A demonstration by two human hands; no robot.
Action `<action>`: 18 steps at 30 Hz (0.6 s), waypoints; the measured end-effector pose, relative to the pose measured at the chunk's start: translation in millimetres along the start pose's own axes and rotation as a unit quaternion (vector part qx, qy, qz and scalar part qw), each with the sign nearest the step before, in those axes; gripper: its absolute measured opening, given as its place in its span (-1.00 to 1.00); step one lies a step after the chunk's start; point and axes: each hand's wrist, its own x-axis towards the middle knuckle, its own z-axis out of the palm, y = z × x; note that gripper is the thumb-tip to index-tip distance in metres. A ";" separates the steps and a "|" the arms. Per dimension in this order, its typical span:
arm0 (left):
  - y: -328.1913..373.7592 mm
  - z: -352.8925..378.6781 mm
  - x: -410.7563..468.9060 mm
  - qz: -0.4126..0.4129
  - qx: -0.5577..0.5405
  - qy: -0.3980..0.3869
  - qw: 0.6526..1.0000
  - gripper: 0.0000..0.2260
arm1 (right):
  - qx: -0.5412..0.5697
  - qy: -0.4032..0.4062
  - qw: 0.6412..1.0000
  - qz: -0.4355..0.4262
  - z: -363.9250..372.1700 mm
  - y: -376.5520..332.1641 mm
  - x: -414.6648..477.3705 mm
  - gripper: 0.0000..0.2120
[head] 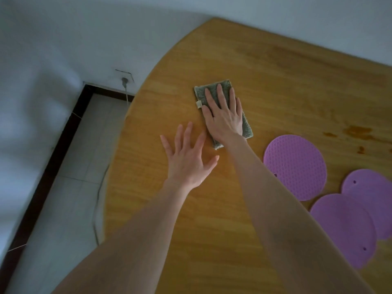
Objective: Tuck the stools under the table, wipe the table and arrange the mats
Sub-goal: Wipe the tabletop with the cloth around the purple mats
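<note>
Right hand (pixel 225 117) is pressing flat, fingers spread, on the folded grey-green cloth (pixel 247 128), not gripping it, just pinning it to the wooden surface (pixel 275 81). Left hand (pixel 188 160) is hovering or resting open just beside the cloth on the near side, holding nothing; cannot tell if the palm is touching the wood.

Progress, as a judgement: wiping is in hand, not finished. Brown stains (pixel 358 131) are sitting on the wood well to the right of the cloth, beyond the mats, looking untouched. Stools are out of view, so cannot say if they are tucked.

Mats not arranged: three purple round silicone mats are lying to the right of the cloth. Nearest mat (pixel 297 166) is lying apart; second mat (pixel 343 228) and third mat (pixel 369 198) are overlapping at the near-right edge.

In the way: the mats are sitting between cloth and stains, so they will likely need shifting.

Left of the cloth, past the surface's edge: tiled floor (pixel 70 198), a wall plug (pixel 124 80) and its cable (pixel 99 187) hanging down.
</note>
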 end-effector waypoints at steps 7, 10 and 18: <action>-54.9 15.2 -96.8 -0.087 0.002 0.079 0.993 -0.35 | -0.011 -0.021 0.999 -0.041 10.5 -38.5 -44.2 -0.49; -66.7 20.8 -133.4 -0.113 -0.013 0.079 0.990 -0.35 | -0.014 -0.028 0.997 -0.066 15.9 -57.2 -61.3 -0.49; -61.2 33.8 -172.1 -0.126 -0.017 0.068 0.990 -0.33 | -0.042 -0.025 0.984 -0.169 32.8 -84.0 -114.7 -0.50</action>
